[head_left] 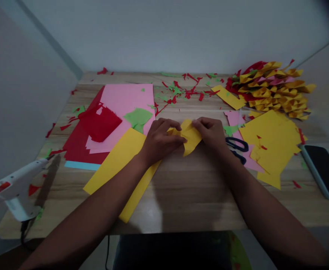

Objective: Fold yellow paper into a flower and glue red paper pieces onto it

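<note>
Between my two hands, over the middle of the table, is a small piece of yellow paper (192,137) with creases in it. My left hand (164,138) pinches its left side between thumb and fingers. At the upper right edge, my right hand (211,131) grips the same paper, its fingers curled. Under my left forearm lies a large yellow sheet (112,161). Dark-handled scissors (237,145) rest just right of my right wrist, partly hidden by it, on pink paper scraps (251,161).
A white glue gun (21,187) stands at the left edge with its cord hanging down. Pink sheets (127,99) and a red folded piece (102,122) lie left. Yellow cut pieces (274,138), a phone (323,168) and a heap of folded yellow paper (277,90) are right.
</note>
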A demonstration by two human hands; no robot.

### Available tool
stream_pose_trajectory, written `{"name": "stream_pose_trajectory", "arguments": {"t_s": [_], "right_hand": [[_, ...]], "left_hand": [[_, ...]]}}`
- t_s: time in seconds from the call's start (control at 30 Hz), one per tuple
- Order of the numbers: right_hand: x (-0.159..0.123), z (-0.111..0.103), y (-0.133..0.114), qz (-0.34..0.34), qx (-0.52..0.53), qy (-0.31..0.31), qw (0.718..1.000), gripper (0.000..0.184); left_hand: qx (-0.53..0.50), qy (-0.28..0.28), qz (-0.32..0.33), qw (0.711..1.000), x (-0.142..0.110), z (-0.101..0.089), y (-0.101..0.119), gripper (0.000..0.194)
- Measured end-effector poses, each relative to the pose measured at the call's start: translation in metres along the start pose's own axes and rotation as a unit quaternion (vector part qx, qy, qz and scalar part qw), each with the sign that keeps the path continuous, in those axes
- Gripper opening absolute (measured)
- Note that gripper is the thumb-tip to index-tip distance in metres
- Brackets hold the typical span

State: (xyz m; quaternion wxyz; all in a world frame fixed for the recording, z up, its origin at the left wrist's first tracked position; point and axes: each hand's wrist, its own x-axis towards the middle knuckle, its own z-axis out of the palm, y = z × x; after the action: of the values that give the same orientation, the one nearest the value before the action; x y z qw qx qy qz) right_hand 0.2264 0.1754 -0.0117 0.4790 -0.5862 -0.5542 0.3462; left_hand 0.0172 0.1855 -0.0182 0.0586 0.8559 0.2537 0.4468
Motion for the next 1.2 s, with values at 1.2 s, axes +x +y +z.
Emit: {"name": "stream_pose_trajectory", "arguments": {"t_s": [1.2], "right_hand": [[-0.006,0.008,-0.010,0.171,0.220,-0.181,0.943,0.027]], "left_hand": [[-0.468,-0.185,-0.287,0.815,0.008,-0.007,-0.015,0.036]]}}
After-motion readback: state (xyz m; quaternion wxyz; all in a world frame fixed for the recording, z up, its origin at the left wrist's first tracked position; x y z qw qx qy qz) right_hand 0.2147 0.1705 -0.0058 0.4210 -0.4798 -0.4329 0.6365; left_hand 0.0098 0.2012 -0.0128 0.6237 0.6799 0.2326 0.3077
